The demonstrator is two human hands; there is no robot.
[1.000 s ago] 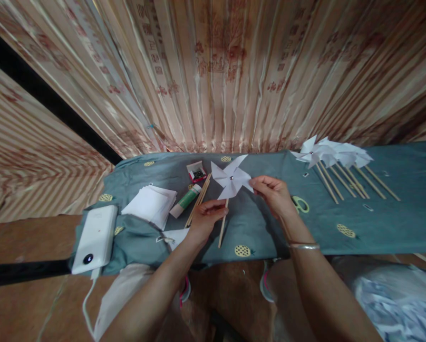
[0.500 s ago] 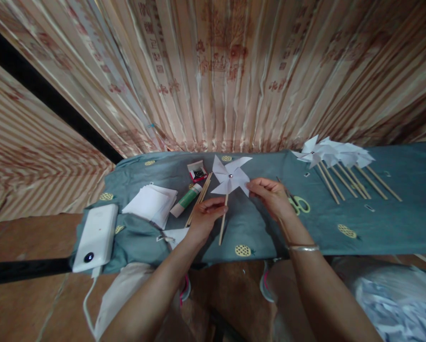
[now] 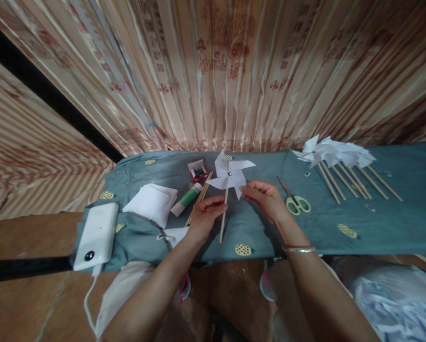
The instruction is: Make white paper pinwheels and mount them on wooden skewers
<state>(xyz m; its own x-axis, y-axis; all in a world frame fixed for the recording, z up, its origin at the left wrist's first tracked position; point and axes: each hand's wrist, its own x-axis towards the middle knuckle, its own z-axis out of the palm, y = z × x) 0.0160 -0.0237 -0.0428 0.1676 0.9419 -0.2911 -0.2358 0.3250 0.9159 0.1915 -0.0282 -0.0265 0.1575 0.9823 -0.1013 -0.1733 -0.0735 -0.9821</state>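
Observation:
A white paper pinwheel (image 3: 230, 176) with a shiny pin at its centre stands out in front of me over the cloth. Its thin wooden stick (image 3: 223, 225) is pinched between the thumb and fingers of my left hand (image 3: 206, 213). My right hand (image 3: 265, 197), a bangle on its wrist, has thumb and forefinger closed at the tip of the lower right blade. To the left of the pinwheel are loose wooden sticks (image 3: 206, 187), a green-and-white glue stick (image 3: 187, 199) and a small open box of dark pins (image 3: 198, 172).
Green-handled scissors (image 3: 297, 204) lie right of my right hand. Several finished pinwheels (image 3: 344, 154) rest farther right. At left are a stack of white paper (image 3: 150, 204) and a white power bank (image 3: 96, 235) with a cable. A curtain (image 3: 213, 95) hangs behind the cloth-covered table (image 3: 387, 228).
The pinwheel's blades have turned a little clockwise. My right hand has shifted slightly left and down with the blade tip, uncovering more of the scissors. My left hand stays on the stick.

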